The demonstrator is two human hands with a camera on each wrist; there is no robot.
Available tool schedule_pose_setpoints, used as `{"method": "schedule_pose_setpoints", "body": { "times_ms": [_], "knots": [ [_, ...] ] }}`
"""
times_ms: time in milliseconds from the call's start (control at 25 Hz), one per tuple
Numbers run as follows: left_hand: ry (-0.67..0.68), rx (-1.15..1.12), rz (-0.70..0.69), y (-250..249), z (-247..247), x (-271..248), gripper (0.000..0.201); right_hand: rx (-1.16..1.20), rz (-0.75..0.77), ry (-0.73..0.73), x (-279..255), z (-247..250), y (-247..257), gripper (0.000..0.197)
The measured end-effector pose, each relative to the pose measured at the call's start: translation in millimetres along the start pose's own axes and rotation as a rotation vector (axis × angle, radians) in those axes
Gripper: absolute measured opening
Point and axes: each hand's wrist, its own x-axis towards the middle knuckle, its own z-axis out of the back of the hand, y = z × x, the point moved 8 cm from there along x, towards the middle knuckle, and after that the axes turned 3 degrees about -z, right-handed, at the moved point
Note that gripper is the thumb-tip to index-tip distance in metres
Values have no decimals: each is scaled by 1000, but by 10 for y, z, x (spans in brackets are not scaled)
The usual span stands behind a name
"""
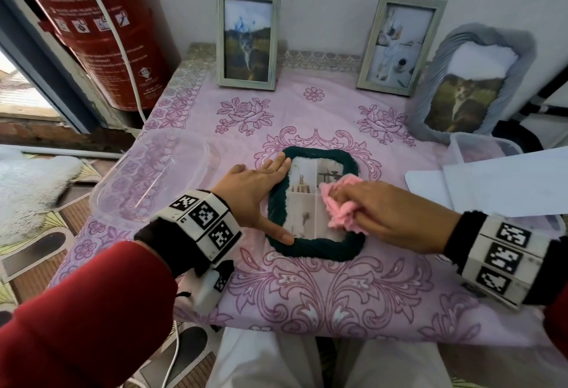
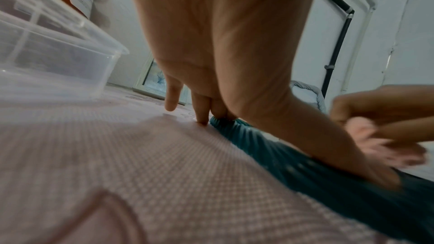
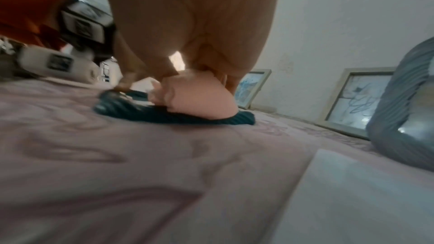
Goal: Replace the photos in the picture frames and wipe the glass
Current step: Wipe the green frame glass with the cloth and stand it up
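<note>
Pink flowered cloth covers the desk (image 1: 307, 289), and on it a dark green frame (image 1: 310, 250) lies flat, glass up. Fingers (image 1: 344, 200) of the right hand (image 1: 390, 215) are curled round a bunched pink cloth (image 1: 336, 206), pressing it onto the right part of the glass, over the photo (image 1: 299, 200); this looks like the wiping step. Fingers (image 1: 278, 164) of the left hand (image 1: 255, 195) lie straight and spread, tips on the frame's upper left corner and thumb on its lower left edge, most likely pinning it so it cannot slide under the rubbing. So the frame sits directly beneath both hands. Further out, three frames stand at the back: two pale wooden ones (image 1: 247, 38) (image 1: 399, 44) and a grey ribbed one (image 1: 470, 86). Clear tubs (image 1: 184, 144) flank the work.
</note>
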Motion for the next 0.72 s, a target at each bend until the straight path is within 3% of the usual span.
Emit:
{"method": "schedule_pose_setpoints", "body": {
  "times_ms": [200, 360, 600, 720],
  "knots": [
    [-13, -7, -4, -14, 15, 13, 134, 4, -75, -50, 517, 129, -190, 11],
    [-18, 7, -1, -21, 21, 8, 132, 104, -16, -41, 659, 79, 57, 11],
    [-18, 40, 15, -15, 52, 5, 133, 258, 85, 99, 275, -132, 524, 11],
    [-4, 15, 16, -4, 42, 1, 133, 258, 110, 110, -58, -141, 523, 9]
  ]
}}
